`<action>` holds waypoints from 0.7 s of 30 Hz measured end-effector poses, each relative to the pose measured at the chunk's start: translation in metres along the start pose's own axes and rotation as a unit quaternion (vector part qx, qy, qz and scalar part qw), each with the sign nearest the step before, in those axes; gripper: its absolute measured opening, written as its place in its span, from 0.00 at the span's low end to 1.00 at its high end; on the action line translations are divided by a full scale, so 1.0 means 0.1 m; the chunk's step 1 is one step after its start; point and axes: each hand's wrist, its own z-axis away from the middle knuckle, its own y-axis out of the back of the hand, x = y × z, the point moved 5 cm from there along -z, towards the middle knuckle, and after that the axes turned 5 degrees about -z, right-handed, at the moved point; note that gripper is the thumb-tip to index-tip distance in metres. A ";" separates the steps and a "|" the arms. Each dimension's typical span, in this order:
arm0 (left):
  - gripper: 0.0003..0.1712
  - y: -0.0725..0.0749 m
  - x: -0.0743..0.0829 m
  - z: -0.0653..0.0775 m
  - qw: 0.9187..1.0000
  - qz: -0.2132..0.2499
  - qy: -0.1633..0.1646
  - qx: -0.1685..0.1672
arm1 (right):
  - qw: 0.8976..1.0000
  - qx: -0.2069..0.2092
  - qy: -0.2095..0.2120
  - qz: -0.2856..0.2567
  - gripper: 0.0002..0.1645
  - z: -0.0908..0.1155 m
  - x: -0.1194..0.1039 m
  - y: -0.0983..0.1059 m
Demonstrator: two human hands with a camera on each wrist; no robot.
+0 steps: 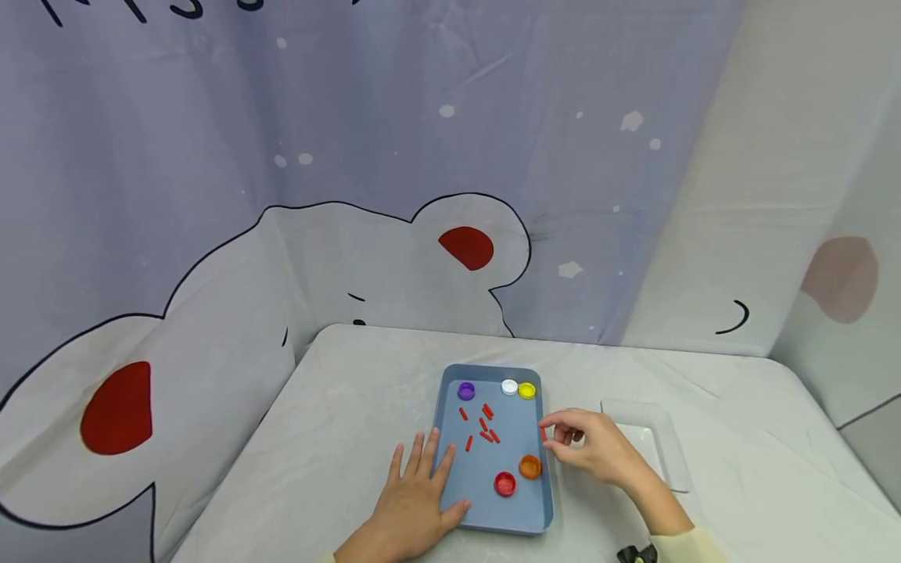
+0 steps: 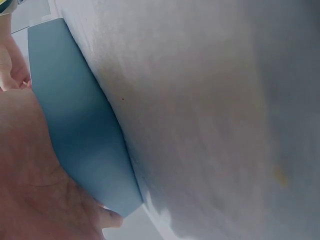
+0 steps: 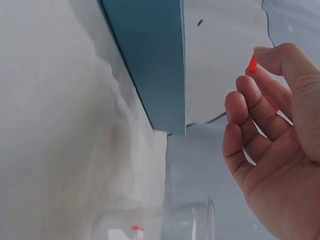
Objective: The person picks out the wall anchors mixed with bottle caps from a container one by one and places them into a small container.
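A small red stick [image 1: 543,434] is pinched between the thumb and forefinger of my right hand [image 1: 591,446], above the right rim of a blue-grey tray [image 1: 486,508]. In the right wrist view, the same stick [image 3: 252,64] shows at the fingertips. My left hand [image 1: 415,500] lies with spread, straight fingers against the tray's left edge. Several loose red sticks [image 1: 487,436] are scattered over the tray's middle. Five small round caps lie at its ends: purple [image 1: 466,390], white [image 1: 510,387] and yellow [image 1: 526,390] at the far end, orange [image 1: 530,467] and red [image 1: 504,484] nearer me.
To the right of the tray, partly behind my right hand and forearm, stands a clear square container [image 1: 672,450]. Its transparent wall [image 3: 200,220] shows low in the right wrist view. White cloth [image 1: 352,422] covers the table, and a printed curtain [image 1: 394,141] hangs behind.
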 end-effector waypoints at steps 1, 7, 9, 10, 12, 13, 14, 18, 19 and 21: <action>0.47 0.00 0.00 0.00 1.000 0.002 -0.002 0.004 | 1.000 0.006 -0.002 0.003 0.14 0.02 0.01 0.03; 0.47 -0.01 0.00 -0.02 1.000 -0.001 -0.010 0.011 | 0.999 0.029 -0.020 0.010 0.14 0.10 0.02 0.22; 0.47 -0.01 -0.01 -0.03 1.000 -0.003 -0.007 0.002 | 0.999 0.033 -0.024 0.013 0.14 0.13 0.03 0.27; 0.47 -0.01 -0.01 -0.03 1.000 -0.002 -0.005 -0.002 | 0.999 0.036 -0.024 0.015 0.14 0.14 0.03 0.30; 0.48 0.00 -0.01 -0.03 1.000 -0.001 -0.002 -0.012 | 0.999 0.043 -0.020 0.017 0.14 0.17 0.04 0.36; 0.48 -0.01 -0.01 -0.03 1.000 0.000 -0.001 -0.016 | 0.999 0.047 -0.016 0.018 0.15 0.19 0.05 0.38; 0.48 -0.02 -0.02 -0.03 1.000 0.002 0.001 -0.018 | 0.998 0.051 -0.012 0.021 0.15 0.20 0.06 0.41; 0.48 -0.03 -0.02 -0.02 1.000 0.006 0.001 -0.021 | 0.997 0.064 -0.024 0.033 0.15 0.29 0.11 0.53; 0.48 -0.03 -0.02 -0.02 1.000 0.006 0.000 -0.020 | 0.997 0.066 -0.034 0.036 0.15 0.32 0.13 0.56; 0.48 -0.02 -0.01 -0.01 1.000 0.006 0.000 -0.022 | 0.995 0.067 -0.059 0.040 0.14 0.37 0.17 0.61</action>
